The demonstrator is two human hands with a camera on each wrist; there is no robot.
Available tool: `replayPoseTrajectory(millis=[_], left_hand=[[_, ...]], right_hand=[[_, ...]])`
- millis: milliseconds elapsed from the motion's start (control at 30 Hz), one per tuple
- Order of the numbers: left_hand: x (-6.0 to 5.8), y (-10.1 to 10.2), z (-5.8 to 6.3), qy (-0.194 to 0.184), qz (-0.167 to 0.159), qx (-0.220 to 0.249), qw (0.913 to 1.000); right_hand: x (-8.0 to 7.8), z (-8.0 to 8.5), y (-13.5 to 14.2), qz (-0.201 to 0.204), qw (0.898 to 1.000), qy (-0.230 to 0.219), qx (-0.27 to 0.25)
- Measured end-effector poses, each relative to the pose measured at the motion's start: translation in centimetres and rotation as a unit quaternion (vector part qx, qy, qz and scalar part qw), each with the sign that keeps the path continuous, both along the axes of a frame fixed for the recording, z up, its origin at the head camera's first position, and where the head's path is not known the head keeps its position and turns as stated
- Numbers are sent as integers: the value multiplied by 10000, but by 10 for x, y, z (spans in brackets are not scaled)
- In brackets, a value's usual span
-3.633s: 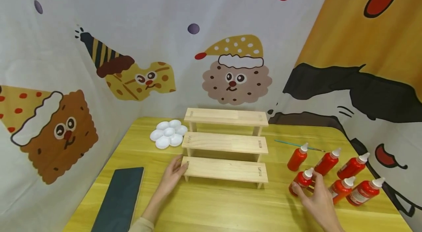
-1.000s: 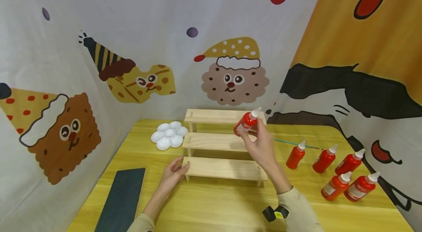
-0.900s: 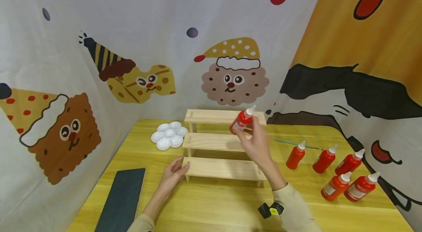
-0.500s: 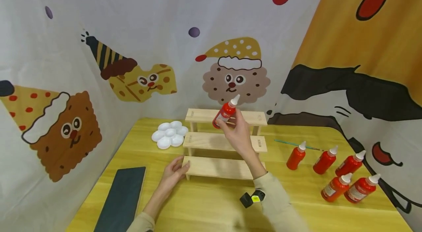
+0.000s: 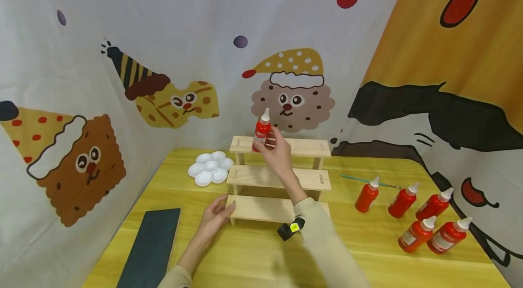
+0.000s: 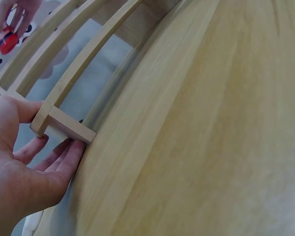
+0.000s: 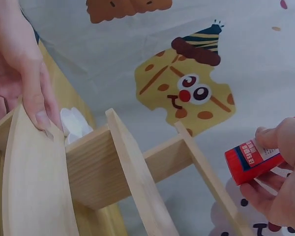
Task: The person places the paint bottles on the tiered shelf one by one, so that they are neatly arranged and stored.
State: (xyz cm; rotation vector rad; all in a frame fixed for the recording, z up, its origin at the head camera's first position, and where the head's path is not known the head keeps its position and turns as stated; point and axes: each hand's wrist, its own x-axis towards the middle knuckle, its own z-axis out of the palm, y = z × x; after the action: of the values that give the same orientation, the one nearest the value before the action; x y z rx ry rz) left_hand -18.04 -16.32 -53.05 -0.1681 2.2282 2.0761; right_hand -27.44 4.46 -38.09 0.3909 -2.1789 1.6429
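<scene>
A red squeeze bottle (image 5: 261,132) with a white pointed cap is held upright between the thumb and fingers of my right hand (image 5: 278,151). It overlaps the left part of the top step of a three-tier wooden stand (image 5: 282,176) in the head view. In the right wrist view the bottle's base (image 7: 246,162) shows in the air, apart from the top step. My left hand (image 5: 214,215) grips the left end of the lowest step, thumb on top; in the left wrist view its fingers (image 6: 71,160) lie against the side of the step's leg.
Several more red bottles (image 5: 412,233) stand at the right of the table, with a thin teal paintbrush (image 5: 359,179) behind them. Left of the stand lies a white flower-shaped palette (image 5: 210,167). A dark flat board (image 5: 151,247) lies at front left. A printed curtain (image 5: 196,29) hangs behind.
My right hand took one bottle from the group at right and carried it up and left to the stand's top step, turning it upright. My left hand stays on the lowest step.
</scene>
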Motion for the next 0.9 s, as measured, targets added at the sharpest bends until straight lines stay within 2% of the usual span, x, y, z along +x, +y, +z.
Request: replayPoseTrajectory(millis=[367, 533, 733, 900], left_hand=[[2, 2, -4, -42, -2, -2, 10000], [1, 1, -6, -37, -14, 26, 10000], [1, 0, -5, -31, 30, 21, 10000], [1, 0, -1, 5, 44, 31, 10000]], right_hand=[[-17, -3, -20, 0, 9996, -284, -11], [-24, -4, -28, -195, 9991, -360, 71], [-27, -2, -33, -322, 9981, -429, 300], [-23, 3, -28, -220, 9982, -502, 223]])
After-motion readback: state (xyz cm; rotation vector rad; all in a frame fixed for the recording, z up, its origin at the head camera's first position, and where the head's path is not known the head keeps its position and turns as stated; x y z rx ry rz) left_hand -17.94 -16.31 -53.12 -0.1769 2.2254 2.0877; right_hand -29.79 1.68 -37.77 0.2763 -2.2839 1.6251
